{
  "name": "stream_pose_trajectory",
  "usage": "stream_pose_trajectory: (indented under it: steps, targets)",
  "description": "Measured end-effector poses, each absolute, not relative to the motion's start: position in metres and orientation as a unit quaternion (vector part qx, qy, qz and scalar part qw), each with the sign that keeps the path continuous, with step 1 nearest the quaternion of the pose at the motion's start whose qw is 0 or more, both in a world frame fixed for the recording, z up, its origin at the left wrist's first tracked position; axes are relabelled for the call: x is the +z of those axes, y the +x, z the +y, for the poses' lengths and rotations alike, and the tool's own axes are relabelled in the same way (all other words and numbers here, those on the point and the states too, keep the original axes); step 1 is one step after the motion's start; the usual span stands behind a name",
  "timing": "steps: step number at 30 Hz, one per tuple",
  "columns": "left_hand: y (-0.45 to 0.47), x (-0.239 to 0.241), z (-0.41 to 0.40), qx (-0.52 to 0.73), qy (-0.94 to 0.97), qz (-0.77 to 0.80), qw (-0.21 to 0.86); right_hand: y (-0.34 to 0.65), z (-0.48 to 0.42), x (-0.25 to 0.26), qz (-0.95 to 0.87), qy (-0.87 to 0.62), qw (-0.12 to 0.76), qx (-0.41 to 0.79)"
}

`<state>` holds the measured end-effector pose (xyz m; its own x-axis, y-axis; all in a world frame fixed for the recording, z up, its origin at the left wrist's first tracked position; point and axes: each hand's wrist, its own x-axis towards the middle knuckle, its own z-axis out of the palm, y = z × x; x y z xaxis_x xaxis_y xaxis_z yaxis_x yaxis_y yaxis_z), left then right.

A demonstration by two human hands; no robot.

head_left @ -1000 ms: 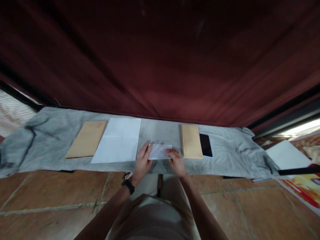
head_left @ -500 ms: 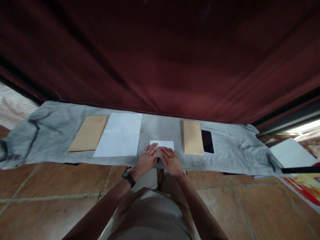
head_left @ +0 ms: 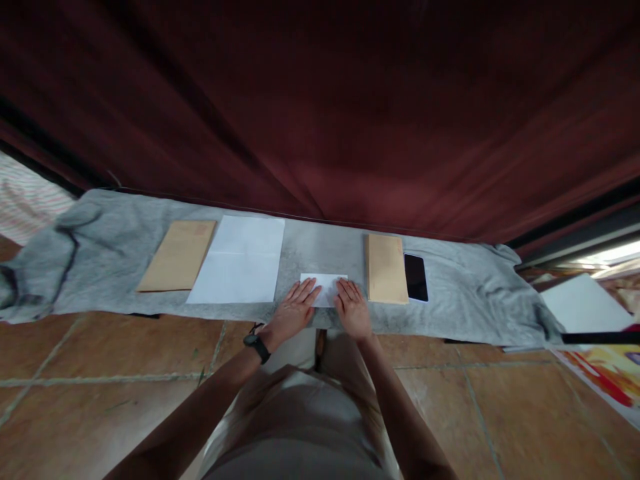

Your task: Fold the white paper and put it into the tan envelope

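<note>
A small white piece of paper (head_left: 327,291), apparently folded, lies on the grey cloth in front of me. My left hand (head_left: 295,307) rests flat on its left part, fingers stretched out. On its right part lies my right hand (head_left: 353,310), also flat with the fingers extended. Between the two hands the middle of the paper shows. To the left is a stack of large white sheets (head_left: 240,261) with a faint crease across. Brown envelopes (head_left: 387,269) are piled to the right of my right hand.
Another brown envelope pile (head_left: 177,257) lies at the left, beside the white sheets. A dark-screened phone (head_left: 416,277) touches the right envelopes. The grey cloth (head_left: 465,287) covers a long narrow surface, with a dark red curtain (head_left: 320,133) hanging behind it. Tiled floor lies below.
My right hand has slid to the right along the small paper, away from my left hand. The left hand stays in place. The view has tilted slightly.
</note>
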<state>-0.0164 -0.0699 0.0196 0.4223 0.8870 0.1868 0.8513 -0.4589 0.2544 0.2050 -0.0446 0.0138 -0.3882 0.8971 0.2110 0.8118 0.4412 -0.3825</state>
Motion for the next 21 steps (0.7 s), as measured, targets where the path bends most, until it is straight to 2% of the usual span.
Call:
stream_pose_trajectory:
  steps: [5,14,21]
  targets:
    - [-0.017,0.023,-0.070,0.135,0.846,0.512,0.058,0.204,-0.055,0.021,-0.862,-0.462,0.171,0.121]
    - [-0.020,0.020,-0.070,0.142,0.846,0.511,0.058,0.200,-0.057,0.017,-0.860,-0.467,0.175,0.106]
    - [0.010,0.030,-0.061,0.172,0.850,0.487,0.104,0.198,-0.059,0.007,-0.857,-0.469,0.185,0.109]
